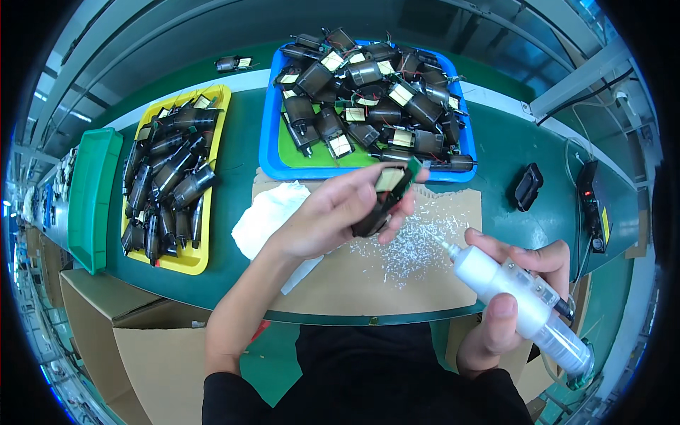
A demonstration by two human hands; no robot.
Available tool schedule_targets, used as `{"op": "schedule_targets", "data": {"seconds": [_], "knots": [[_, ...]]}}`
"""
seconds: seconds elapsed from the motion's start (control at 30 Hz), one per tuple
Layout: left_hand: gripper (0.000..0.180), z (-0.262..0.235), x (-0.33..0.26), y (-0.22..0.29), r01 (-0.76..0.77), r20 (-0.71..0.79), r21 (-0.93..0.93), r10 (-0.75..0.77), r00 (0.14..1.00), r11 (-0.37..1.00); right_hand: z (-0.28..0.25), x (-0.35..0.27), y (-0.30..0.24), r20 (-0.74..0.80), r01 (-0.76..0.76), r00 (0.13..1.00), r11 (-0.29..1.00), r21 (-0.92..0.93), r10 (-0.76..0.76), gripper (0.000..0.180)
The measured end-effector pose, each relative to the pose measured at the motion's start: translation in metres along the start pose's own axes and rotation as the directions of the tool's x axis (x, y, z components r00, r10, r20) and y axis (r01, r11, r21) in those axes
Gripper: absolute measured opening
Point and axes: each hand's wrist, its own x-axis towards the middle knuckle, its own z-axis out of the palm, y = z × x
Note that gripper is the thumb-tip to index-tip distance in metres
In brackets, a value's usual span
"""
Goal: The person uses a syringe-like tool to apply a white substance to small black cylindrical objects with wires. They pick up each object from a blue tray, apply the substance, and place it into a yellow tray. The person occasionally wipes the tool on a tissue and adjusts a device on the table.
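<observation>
My left hand [347, 209] is closed around a dark translucent housing [370, 225] with a cream pad and a narrow green circuit board, held up over the cardboard sheet [319, 290]. In my right hand [524, 283] is a white dispensing syringe [476, 270] with a clear lower barrel and a lever on its side. Its thin nozzle tip points up and left toward the housing, a short gap away from it. Many small white scraps [411, 255] lie on the cardboard beneath, and a crumpled white cloth [265, 216] is beside my left forearm.
A blue tray [269, 152] at the back and a yellow tray [218, 134] at left hold several similar dark housings. A green bin [95, 202] stands far left. On the right are a black holder [526, 188] and a black control box [591, 205] with cables. Cardboard boxes [159, 354] stand below the table's left edge.
</observation>
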Motion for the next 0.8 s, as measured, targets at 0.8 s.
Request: {"op": "schedule_targets", "data": {"seconds": [0.8], "knots": [[0.078,0.000,-0.013,0.005,0.097,0.047,0.118,-0.103,0.994,0.988,0.020,0.000,0.008,0.112,-0.093,0.990,0.991,0.096,0.082,0.036]]}}
